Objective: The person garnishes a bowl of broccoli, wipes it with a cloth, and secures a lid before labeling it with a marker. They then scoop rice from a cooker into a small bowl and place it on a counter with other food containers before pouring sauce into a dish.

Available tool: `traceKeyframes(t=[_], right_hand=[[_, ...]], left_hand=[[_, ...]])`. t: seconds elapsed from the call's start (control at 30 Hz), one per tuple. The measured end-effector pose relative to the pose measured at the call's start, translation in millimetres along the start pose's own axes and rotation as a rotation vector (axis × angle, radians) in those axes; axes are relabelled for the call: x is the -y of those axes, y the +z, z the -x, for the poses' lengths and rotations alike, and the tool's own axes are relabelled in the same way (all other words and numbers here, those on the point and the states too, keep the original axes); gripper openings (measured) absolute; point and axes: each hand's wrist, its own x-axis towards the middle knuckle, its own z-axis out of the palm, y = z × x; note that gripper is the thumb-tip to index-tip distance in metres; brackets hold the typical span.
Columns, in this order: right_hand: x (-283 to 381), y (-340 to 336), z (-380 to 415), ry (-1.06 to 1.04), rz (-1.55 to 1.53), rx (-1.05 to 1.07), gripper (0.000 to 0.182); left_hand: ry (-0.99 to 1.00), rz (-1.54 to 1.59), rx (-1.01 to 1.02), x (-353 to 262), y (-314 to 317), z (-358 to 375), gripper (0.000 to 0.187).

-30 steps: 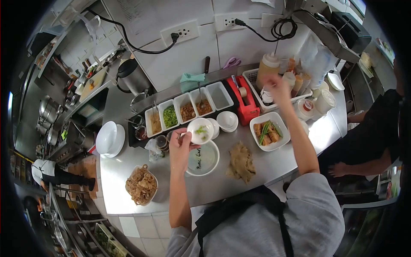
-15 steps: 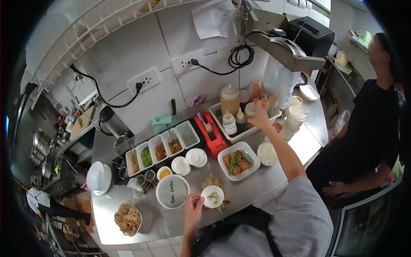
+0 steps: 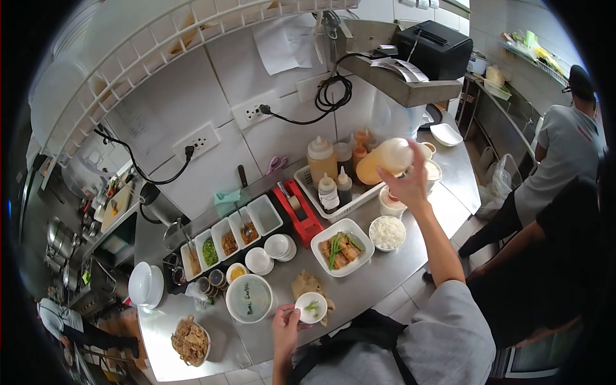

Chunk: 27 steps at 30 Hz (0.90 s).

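Note:
My right hand (image 3: 408,183) grips a squeeze bottle (image 3: 377,165) of yellowish sauce, tilted and slightly blurred above the white basket (image 3: 350,210). Other squeeze bottles stand in that basket, among them a tall amber one (image 3: 323,162). Near the counter's front edge, my left hand (image 3: 287,326) holds a small white bowl (image 3: 312,316) by its rim. Bits of chopped green (image 3: 312,306) lie in the bowl. Just behind it is a crumpled brownish piece (image 3: 307,284), partly covered. A lidded round tub (image 3: 251,299) with handwriting sits left of the bowl.
Farther back are a dish of meat and green stalks (image 3: 342,249), a rice bowl (image 3: 387,233), a red tape dispenser (image 3: 301,215) and topping trays (image 3: 229,236). A meat container (image 3: 190,341) sits front left. Two people (image 3: 564,144) stand at right; another (image 3: 54,314) is far left.
My right hand has lifted a squeeze bottle out of the basket and tipped it. My left hand keeps the small bowl. At right, a person in grey has come into view.

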Motion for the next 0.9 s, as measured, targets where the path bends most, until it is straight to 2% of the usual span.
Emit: traceKeyframes(t=[0.07,0.2,0.3,0.37,0.4,0.47,0.5,0.57,0.6,0.67,0.7,0.73,0.8,0.87,0.9], right_hand=[[25,-34,3,-0.004,0.073,-0.156,0.080],[54,-103,33,0.243,-0.298,-0.244,0.082],[56,-149,72,0.297,-0.256,-0.340,0.078],[48,-179,105,0.494,-0.340,-0.500,0.074],[45,-189,123,0.500,-0.340,-0.568,0.066],[37,-207,155,0.604,-0.542,-0.872,0.060],[27,-218,175,0.603,-0.530,-0.885,0.060],[28,-228,186,0.614,-0.812,-1.015,0.056],[29,-234,192,0.607,-0.806,-1.028,0.056],[44,-235,192,0.609,-0.450,-1.013,0.057],[52,-235,188,0.581,-0.416,-0.918,0.059],[52,-234,190,0.581,-0.413,-0.932,0.059],[46,-234,192,0.539,-0.055,-0.600,0.058],[34,-222,187,0.526,-0.098,-0.616,0.061],[26,-215,183,0.578,-0.320,-0.770,0.063]], left_hand=[[-0.026,-0.012,0.026,-4,5,-2,0.023],[-0.068,-0.050,0.141,-1,7,-10,0.022],[-0.119,-0.091,0.232,3,9,-19,0.022],[-0.128,-0.095,0.277,3,15,-21,0.023],[-0.129,-0.091,0.310,3,19,-23,0.024],[-0.144,-0.134,0.360,1,27,-26,0.024],[-0.154,-0.171,0.397,1,29,-26,0.024],[-0.165,-0.200,0.440,5,35,-28,0.024],[-0.171,-0.221,0.468,6,38,-29,0.025],[-0.187,-0.257,0.482,5,47,-28,0.024],[-0.207,-0.284,0.483,5,51,-27,0.023],[-0.208,-0.296,0.490,8,54,-27,0.023],[-0.202,-0.283,0.528,15,62,-29,0.023],[-0.196,-0.325,0.549,20,69,-31,0.023],[-0.190,-0.358,0.564,23,71,-33,0.022]])
